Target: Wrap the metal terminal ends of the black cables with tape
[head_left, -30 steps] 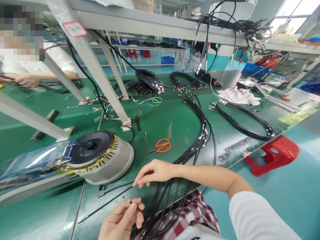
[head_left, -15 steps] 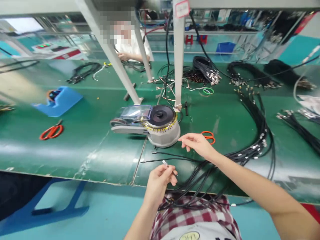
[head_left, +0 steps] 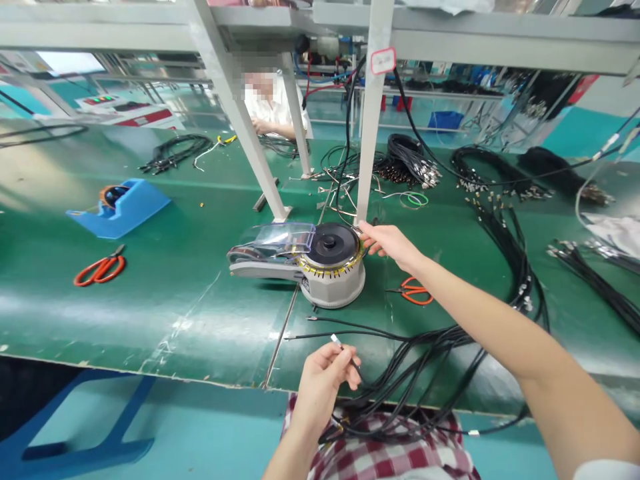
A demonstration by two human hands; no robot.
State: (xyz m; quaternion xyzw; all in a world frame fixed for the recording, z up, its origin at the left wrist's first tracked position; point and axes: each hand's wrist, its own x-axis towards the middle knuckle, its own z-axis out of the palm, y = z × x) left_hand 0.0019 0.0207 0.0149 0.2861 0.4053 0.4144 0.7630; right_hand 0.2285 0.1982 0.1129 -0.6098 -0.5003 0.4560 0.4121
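My left hand (head_left: 325, 377) is closed in a pinch on a black cable (head_left: 355, 365), just behind its white end, which points up and left over the bench's front part. My right hand (head_left: 393, 245) reaches to the right rim of a round grey tape dispenser (head_left: 334, 292). Its fingertips are pressed together at the edge, beside the yellow tape pieces; whatever they pinch is too small to make out. A clear cover and a grey arm extend left from the dispenser's black disc. Two loose cable ends lie on the bench between the dispenser and my left hand.
Orange-handled scissors (head_left: 416, 291) lie under my right forearm, another pair (head_left: 101, 268) at left near a blue tape holder (head_left: 133, 212). Black cable bundles (head_left: 517, 260) cover the right side. Rack posts (head_left: 371, 133) rise behind the dispenser. A person (head_left: 273, 110) sits across the bench.
My right hand has moved up and away from me, from the dispenser's lower right side to its upper rim. The left hand keeps its pinch on the cable. The head view has tilted up slightly.
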